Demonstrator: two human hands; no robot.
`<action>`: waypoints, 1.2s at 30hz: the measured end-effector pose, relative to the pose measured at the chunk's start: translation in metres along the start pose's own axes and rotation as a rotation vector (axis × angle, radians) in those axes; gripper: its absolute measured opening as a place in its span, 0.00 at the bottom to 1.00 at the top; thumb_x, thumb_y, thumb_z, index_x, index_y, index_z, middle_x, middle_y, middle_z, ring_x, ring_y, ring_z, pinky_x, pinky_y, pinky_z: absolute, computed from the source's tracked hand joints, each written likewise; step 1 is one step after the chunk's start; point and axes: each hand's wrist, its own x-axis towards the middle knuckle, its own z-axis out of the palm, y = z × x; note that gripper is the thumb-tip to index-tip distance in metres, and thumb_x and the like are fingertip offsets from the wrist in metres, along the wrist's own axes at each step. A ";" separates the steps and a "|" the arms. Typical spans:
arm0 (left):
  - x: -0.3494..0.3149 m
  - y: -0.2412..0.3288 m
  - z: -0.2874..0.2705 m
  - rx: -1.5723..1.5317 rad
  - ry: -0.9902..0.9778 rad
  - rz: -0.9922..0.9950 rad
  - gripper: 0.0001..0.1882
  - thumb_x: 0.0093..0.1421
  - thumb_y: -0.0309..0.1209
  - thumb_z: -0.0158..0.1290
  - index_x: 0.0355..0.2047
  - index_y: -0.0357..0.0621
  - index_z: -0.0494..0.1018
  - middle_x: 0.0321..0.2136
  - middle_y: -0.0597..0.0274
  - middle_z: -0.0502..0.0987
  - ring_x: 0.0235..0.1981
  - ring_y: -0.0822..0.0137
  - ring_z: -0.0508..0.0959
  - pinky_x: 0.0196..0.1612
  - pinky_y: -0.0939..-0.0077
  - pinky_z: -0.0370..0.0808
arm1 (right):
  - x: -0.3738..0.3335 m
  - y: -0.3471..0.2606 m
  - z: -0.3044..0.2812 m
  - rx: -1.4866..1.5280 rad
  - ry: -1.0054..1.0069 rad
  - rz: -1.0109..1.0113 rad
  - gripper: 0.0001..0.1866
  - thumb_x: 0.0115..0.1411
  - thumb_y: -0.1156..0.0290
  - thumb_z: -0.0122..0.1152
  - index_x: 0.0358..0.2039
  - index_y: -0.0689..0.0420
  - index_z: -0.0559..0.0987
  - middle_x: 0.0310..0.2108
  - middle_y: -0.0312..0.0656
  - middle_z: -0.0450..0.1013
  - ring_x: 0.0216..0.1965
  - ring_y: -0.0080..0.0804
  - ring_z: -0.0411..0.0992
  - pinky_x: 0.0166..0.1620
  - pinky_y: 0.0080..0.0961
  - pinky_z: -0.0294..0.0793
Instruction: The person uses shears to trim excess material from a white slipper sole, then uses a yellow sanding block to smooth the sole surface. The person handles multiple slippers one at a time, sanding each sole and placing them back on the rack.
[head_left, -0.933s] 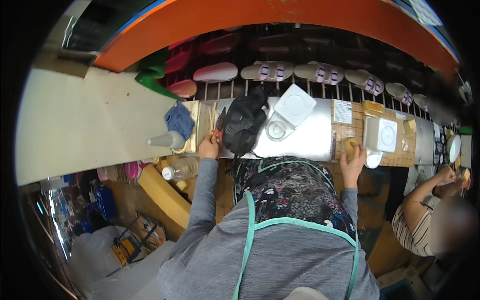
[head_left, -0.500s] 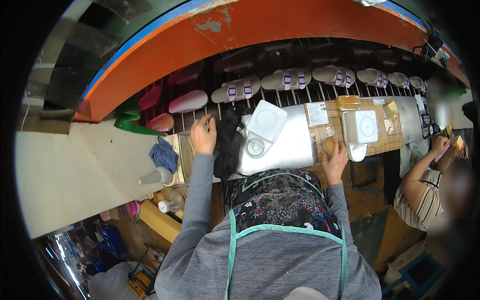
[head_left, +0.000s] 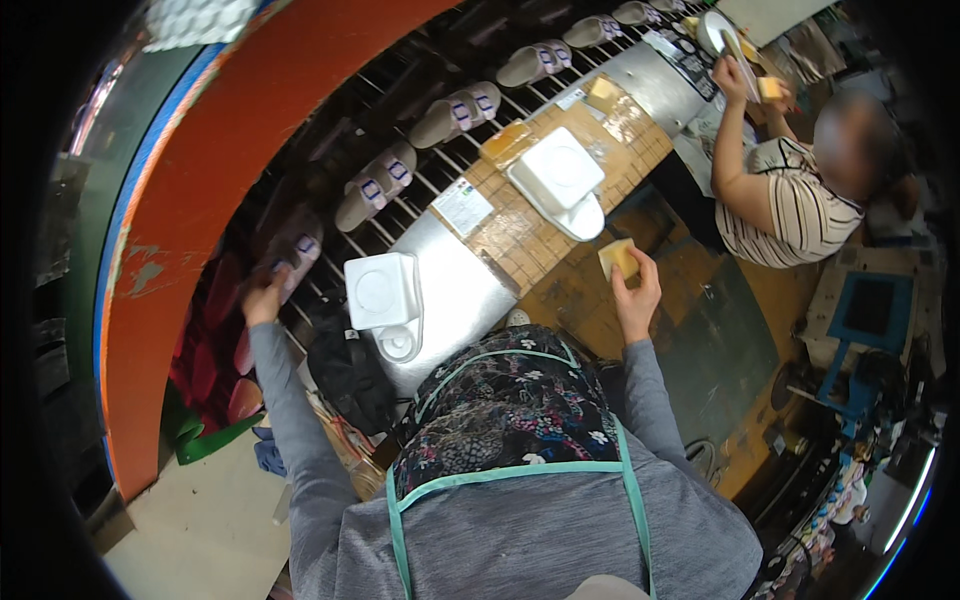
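Observation:
On the left, my left hand [head_left: 264, 299] reaches over the rod rack, with its fingers closed at the near side of a pale sandal [head_left: 305, 246] that has a blue buckle outline on its strap. Part of that sandal is behind the fingers. My right hand [head_left: 638, 292] pinches a yellow sponge block [head_left: 618, 259] between thumb and fingers, raised in front of the bench. Between my arms, a white lidded container [head_left: 381, 292] with a small round cup beside it rests on the metal bench top [head_left: 450, 290].
More buckled sandals [head_left: 379, 186] line the rack under an orange machine hood [head_left: 215, 190]. A second white container [head_left: 562, 170] stands on a taped cardboard sheet [head_left: 500, 245]. A black bag [head_left: 345, 365] lies by my left forearm. At right, a co-worker [head_left: 780, 200] holds a sponge.
My view has turned to the right. My left hand has gone from above the bench edge to a sandal on the rack. My right hand has lifted the sponge off the cardboard.

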 end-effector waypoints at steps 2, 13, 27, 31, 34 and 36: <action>-0.037 0.041 -0.043 -0.440 0.070 0.017 0.17 0.54 0.41 0.65 0.26 0.36 0.78 0.23 0.69 0.75 0.26 0.78 0.70 0.31 0.80 0.67 | 0.009 0.014 0.007 0.003 0.002 -0.052 0.19 0.50 0.77 0.66 0.45 0.59 0.77 0.44 0.47 0.75 0.47 0.46 0.73 0.51 0.36 0.72; -0.163 0.214 -0.003 -0.633 0.341 0.626 0.33 0.67 0.46 0.42 0.68 0.41 0.54 0.66 0.49 0.58 0.67 0.52 0.60 0.68 0.53 0.55 | 0.032 0.037 0.035 -0.200 -0.250 -0.188 0.16 0.53 0.71 0.62 0.43 0.55 0.78 0.46 0.42 0.74 0.48 0.39 0.72 0.50 0.36 0.68; -0.195 0.314 0.057 3.332 1.558 0.556 0.32 0.70 0.52 0.38 0.62 0.40 0.64 0.56 0.50 0.72 0.53 0.54 0.76 0.55 0.58 0.75 | 0.023 -0.028 -0.035 1.508 -0.185 0.618 0.27 0.58 0.72 0.65 0.56 0.58 0.67 0.52 0.49 0.70 0.51 0.38 0.72 0.56 0.38 0.73; -0.205 0.335 0.042 3.469 1.640 0.723 0.34 0.68 0.56 0.39 0.62 0.41 0.64 0.54 0.51 0.74 0.52 0.56 0.77 0.54 0.61 0.75 | 0.032 -0.104 -0.067 1.012 -0.250 0.064 0.30 0.48 0.83 0.70 0.53 0.59 0.71 0.52 0.48 0.70 0.53 0.37 0.71 0.57 0.35 0.71; -0.218 0.351 0.029 3.404 1.699 0.458 0.36 0.69 0.58 0.36 0.64 0.42 0.60 0.57 0.52 0.71 0.54 0.57 0.75 0.55 0.61 0.74 | 0.043 -0.147 -0.073 0.627 -0.140 -0.311 0.25 0.45 0.80 0.73 0.46 0.58 0.77 0.51 0.48 0.73 0.52 0.40 0.73 0.56 0.34 0.71; -0.226 0.359 0.021 3.466 1.674 0.321 0.37 0.69 0.59 0.32 0.65 0.42 0.58 0.58 0.53 0.70 0.55 0.58 0.74 0.57 0.62 0.72 | 0.048 -0.164 -0.076 0.505 -0.089 -0.402 0.25 0.44 0.80 0.73 0.46 0.56 0.78 0.51 0.48 0.74 0.50 0.42 0.73 0.55 0.34 0.71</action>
